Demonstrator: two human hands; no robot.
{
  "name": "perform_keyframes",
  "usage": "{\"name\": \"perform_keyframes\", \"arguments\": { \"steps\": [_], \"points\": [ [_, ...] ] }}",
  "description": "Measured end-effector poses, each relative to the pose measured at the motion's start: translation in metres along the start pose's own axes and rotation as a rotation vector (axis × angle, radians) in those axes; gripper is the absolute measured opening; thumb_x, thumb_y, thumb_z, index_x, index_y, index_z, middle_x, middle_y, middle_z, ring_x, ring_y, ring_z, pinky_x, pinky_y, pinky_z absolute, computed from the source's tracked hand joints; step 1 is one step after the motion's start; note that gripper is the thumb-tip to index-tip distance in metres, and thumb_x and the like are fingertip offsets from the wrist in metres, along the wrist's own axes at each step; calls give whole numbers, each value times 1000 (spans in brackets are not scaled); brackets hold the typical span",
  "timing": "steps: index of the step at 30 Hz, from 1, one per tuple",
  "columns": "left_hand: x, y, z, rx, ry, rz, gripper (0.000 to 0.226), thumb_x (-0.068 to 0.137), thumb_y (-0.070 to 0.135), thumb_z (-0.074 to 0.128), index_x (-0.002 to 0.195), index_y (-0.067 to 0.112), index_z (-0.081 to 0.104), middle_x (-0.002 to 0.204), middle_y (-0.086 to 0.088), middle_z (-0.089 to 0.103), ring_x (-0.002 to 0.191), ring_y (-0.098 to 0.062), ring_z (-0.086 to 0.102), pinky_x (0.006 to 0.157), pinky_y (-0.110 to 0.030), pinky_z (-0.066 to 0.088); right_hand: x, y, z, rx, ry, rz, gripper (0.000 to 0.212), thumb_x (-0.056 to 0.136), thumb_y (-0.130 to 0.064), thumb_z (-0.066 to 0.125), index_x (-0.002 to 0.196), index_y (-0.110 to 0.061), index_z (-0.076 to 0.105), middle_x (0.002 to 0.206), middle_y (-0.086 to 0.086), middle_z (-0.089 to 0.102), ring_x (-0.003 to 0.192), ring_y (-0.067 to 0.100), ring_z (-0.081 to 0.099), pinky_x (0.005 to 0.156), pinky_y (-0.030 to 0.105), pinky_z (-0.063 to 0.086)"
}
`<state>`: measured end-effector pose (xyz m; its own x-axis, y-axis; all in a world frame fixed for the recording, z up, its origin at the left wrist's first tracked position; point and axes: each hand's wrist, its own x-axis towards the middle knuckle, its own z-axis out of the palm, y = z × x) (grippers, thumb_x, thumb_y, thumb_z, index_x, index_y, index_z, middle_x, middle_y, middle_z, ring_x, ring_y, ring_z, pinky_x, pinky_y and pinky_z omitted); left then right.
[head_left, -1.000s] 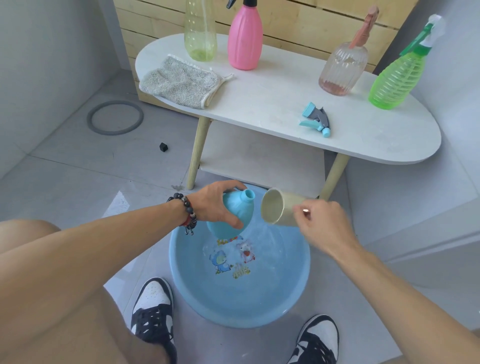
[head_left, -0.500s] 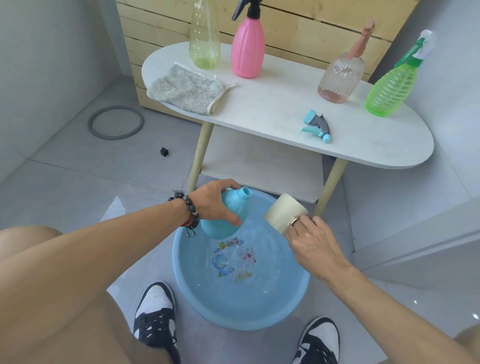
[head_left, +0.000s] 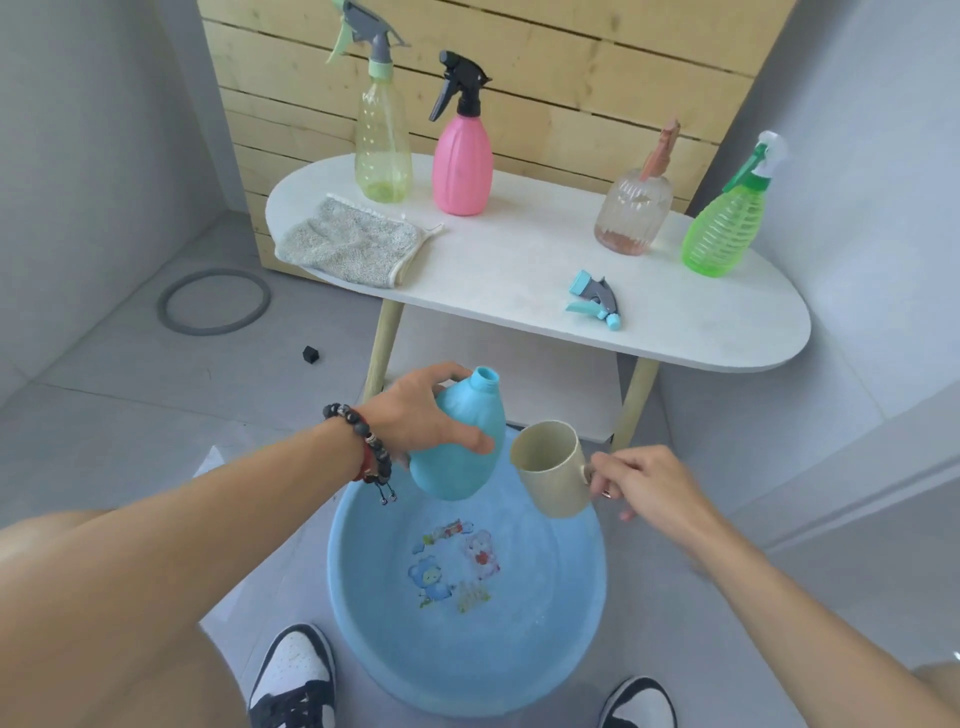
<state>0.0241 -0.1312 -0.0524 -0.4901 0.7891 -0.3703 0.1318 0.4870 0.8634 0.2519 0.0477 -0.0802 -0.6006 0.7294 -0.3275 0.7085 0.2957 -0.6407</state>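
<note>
Hands-wise, left hand (head_left: 415, 415) grips the capless round turquoise plastic bottle (head_left: 462, 462) tilted over the round blue plastic basin (head_left: 571, 613) on the floor, right hand (head_left: 644, 483) pinches the beige plastic cup (head_left: 550, 473) by its handle just beside it, so I'd park the cup's lip on that narrow neck and pour slow.

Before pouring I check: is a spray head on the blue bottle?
No: the blue bottle in the left hand shows a bare, open neck.

- Bottle (head_left: 457, 475) hanging over basin (head_left: 353, 613), just L of cup (head_left: 553, 478).
- Table (head_left: 519, 260) standing behind basin; cloth (head_left: 348, 241) lying on its L end, trigger head (head_left: 595, 299) toward R.
</note>
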Motion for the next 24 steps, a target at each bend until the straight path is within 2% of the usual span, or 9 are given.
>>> {"name": "perform_keyframes", "arguments": {
  "steps": [2, 6, 8, 11, 13, 17, 20, 22, 24],
  "points": [
    [-5, 10, -2, -73, -5, 6, 56, 66, 21, 92, 110, 36, 62, 100, 1, 73, 84, -26, 74, 53, -38, 56, 0, -6, -12, 40, -24, -15, 40, 95, -39, 62, 65, -17, 76, 57, -8, 59, 64, 18, 60, 63, 41, 57],
    [-10, 27, -4, -146, 9, 25, 55, 66, 17, 92, 109, 34, 64, 102, 0, 75, 88, -29, 74, 63, -59, 60, -9, -24, -48, 106, -19, -112, 46, 99, -34, 61, 59, -11, 68, 57, -2, 51, 57, 15, 48, 52, 33, 41],
    [-11, 34, -5, -162, 5, 44, 54, 67, 16, 92, 110, 33, 65, 103, 0, 75, 89, -31, 74, 66, -65, 58, -13, -29, -74, 228, 78, -153, 47, 99, -31, 62, 56, -12, 66, 55, 0, 48, 51, 15, 43, 49, 30, 34],
    [-11, 44, -1, -187, -6, 72, 54, 68, 15, 91, 112, 31, 65, 104, 0, 75, 90, -31, 74, 67, -68, 56, -14, -30, -112, 460, 304, -165, 46, 98, -29, 62, 56, -12, 65, 54, 2, 50, 48, 16, 42, 46, 28, 29],
    [-9, 52, 3, -200, -10, 80, 54, 68, 14, 91, 112, 30, 65, 105, -1, 75, 90, -32, 74, 67, -68, 56, -5, -27, -130, 556, 428, -148, 42, 97, -31, 60, 59, -13, 67, 57, 4, 53, 52, 19, 47, 46, 31, 33],
    [-4, 68, 15, -189, -10, 94, 53, 67, 15, 91, 110, 30, 64, 103, -2, 75, 89, -31, 74, 66, -67, 57, 30, -23, -141, 534, 599, -82, 38, 91, -35, 56, 61, -16, 71, 64, 6, 58, 64, 26, 55, 57, 37, 48],
    [-3, 79, 22, -165, -2, 110, 52, 69, 15, 90, 111, 29, 63, 99, 0, 76, 86, -28, 74, 65, -62, 59, 50, -23, -136, 531, 635, -69, 38, 98, -28, 51, 69, -12, 69, 63, 5, 56, 60, 20, 55, 63, 44, 58],
    [-2, 83, 26, -168, 1, 116, 52, 69, 14, 90, 111, 28, 63, 99, 0, 75, 87, -29, 74, 66, -62, 58, 58, -21, -132, 486, 651, -40, 36, 98, -28, 50, 77, -7, 71, 66, 3, 58, 50, 12, 58, 75, 51, 62],
    [0, 85, 28, -184, -1, 117, 52, 69, 13, 90, 110, 28, 64, 101, 0, 75, 88, -29, 74, 67, -63, 58, 61, -19, -129, 411, 650, -5, 38, 97, -31, 48, 80, -8, 73, 73, 2, 64, 53, 15, 66, 82, 52, 61]
  ]
}}
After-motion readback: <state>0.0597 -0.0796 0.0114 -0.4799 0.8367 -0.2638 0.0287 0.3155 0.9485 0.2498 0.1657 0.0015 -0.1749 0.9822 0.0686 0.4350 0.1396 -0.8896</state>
